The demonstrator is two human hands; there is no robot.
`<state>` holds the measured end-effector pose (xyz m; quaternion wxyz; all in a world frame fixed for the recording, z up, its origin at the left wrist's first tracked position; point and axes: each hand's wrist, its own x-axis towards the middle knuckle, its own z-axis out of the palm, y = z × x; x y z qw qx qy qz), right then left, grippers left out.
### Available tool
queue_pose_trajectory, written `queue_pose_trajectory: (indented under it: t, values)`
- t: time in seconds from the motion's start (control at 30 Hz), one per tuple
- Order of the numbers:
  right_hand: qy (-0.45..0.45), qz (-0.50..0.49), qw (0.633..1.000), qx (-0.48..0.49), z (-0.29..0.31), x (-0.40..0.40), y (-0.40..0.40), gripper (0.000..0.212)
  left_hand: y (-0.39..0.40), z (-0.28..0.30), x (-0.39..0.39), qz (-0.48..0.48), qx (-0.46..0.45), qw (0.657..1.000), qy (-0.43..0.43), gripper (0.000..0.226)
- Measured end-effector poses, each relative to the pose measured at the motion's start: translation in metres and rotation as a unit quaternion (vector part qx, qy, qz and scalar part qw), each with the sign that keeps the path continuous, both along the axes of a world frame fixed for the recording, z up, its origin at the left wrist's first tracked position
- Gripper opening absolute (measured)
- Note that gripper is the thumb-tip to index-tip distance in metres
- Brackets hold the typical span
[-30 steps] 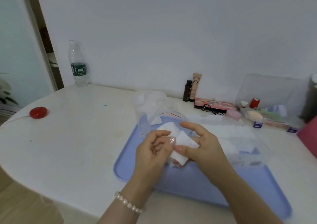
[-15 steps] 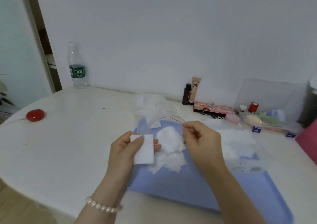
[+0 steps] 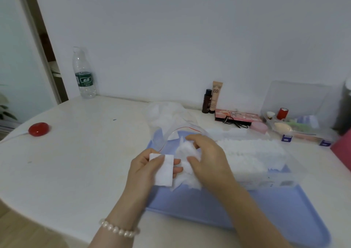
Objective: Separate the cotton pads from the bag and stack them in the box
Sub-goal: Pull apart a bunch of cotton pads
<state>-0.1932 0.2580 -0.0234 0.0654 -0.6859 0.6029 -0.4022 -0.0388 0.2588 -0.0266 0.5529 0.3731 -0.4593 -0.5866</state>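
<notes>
My left hand (image 3: 146,169) holds one flat white cotton pad (image 3: 164,169) against its fingers with the thumb. Just to its right, my right hand (image 3: 208,159) curls its fingers around a loose clump of cotton pads (image 3: 187,153) lying on the blue tray (image 3: 275,213). A clear zip bag (image 3: 171,126) with a red seal line lies open behind the hands, with more white pads at its far end. The clear plastic box (image 3: 262,177) on the tray's right side holds rows of stacked pads (image 3: 252,153).
A water bottle (image 3: 83,73) stands at the back left and a red round object (image 3: 39,129) with a white cord lies at the left. Cosmetic bottles (image 3: 212,97), a pink palette (image 3: 237,117) and a clear organiser box (image 3: 298,115) line the wall on the right.
My left hand separated one pad and drew it left. My right hand let go, then reached down onto the clump of pads on the tray.
</notes>
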Motion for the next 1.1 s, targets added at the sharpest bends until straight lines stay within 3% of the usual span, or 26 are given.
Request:
queue_pose_trajectory:
  t: [0.07,0.2,0.43,0.63,0.77,0.87,0.97,1.03,1.1]
  values:
    - [-0.101,-0.002,0.995,-0.005,0.007,0.001,0.008,0.034,0.000,0.001,0.000,0.000,0.002,1.000,0.005,0.021]
    - [-0.234,-0.014,0.972,0.006,0.015,-0.004,0.014,0.035,0.000,0.001,0.000,0.000,0.005,1.000,0.015,0.026]
    - [-0.328,-0.031,0.944,-0.034,0.029,-0.012,0.020,0.029,0.000,-0.002,0.001,0.039,-0.013,0.999,0.000,0.014]
    - [-0.518,0.052,0.853,0.000,0.041,-0.023,0.025,0.020,0.011,0.007,-0.012,0.037,-0.040,0.998,-0.010,0.012]
    - [-0.440,0.056,0.896,-0.006,0.039,-0.018,0.025,0.024,0.015,0.007,-0.036,-0.009,0.004,1.000,-0.008,0.018]
    - [-0.331,0.027,0.943,-0.019,0.030,-0.010,0.023,0.032,0.012,0.010,-0.047,-0.060,0.086,0.990,0.090,0.026]
    - [-0.281,0.003,0.960,0.006,0.024,-0.008,0.022,0.037,0.006,0.008,-0.046,-0.089,0.168,0.962,0.197,0.048]
    - [-0.286,0.002,0.958,0.016,0.024,-0.008,0.021,0.036,0.005,0.002,-0.045,-0.103,0.145,0.966,0.189,0.056]
    - [-0.304,0.007,0.952,0.032,0.027,-0.008,0.021,0.031,0.004,-0.004,-0.043,-0.133,0.101,0.975,0.149,0.043]
